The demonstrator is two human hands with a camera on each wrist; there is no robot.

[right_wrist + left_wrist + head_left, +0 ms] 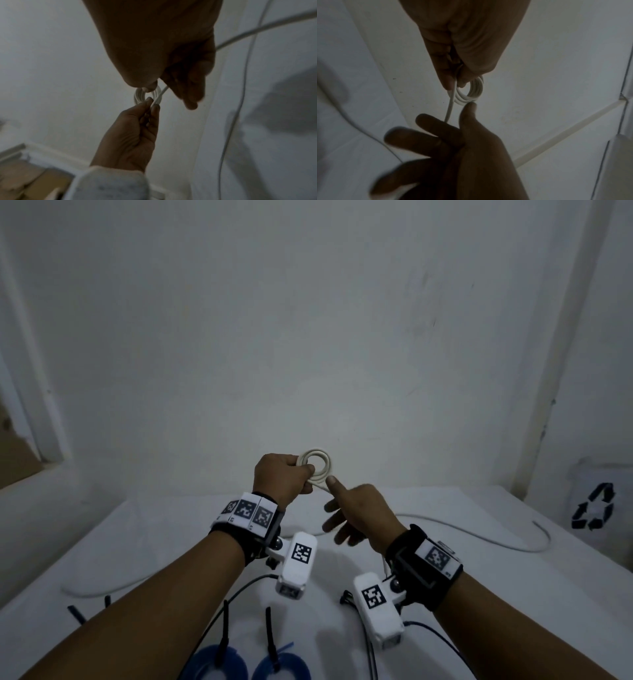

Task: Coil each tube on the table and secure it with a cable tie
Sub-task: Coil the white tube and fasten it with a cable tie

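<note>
- The left hand (278, 474) pinches a small white coil (315, 465) of tube between thumb and fingers, held up in the air above the far part of the table (445, 594). If that pinch loosens, the few tight loops would likely spring apart (stiff tube tends to unwind), and the winding would have to start over.
- The right hand (356, 517) is spread, fingers straight and gripping nothing; its thumb tip touches the coil's lower edge where the free run leaves. A thumb alone steers poorly, so the next wrap may land skewed or slide off the stack.
- The rest of the tube (486, 534) trails down from the coil and lies in a long curve across the table toward the right. A kink or snag in that slack could jerk the coil out of the left hand's pinch.
- Around, left to right: loose black cable ties (77, 613) near the left edge, two finished blue coils (219, 662) with ties at the near edge, and dark camera leads (435, 633) under the right wrist.
- Both hands are busy, so fetching a tie means trusting the coil to one hand (the risky bit). The leads lie close to the slack and might tangle with it.
</note>
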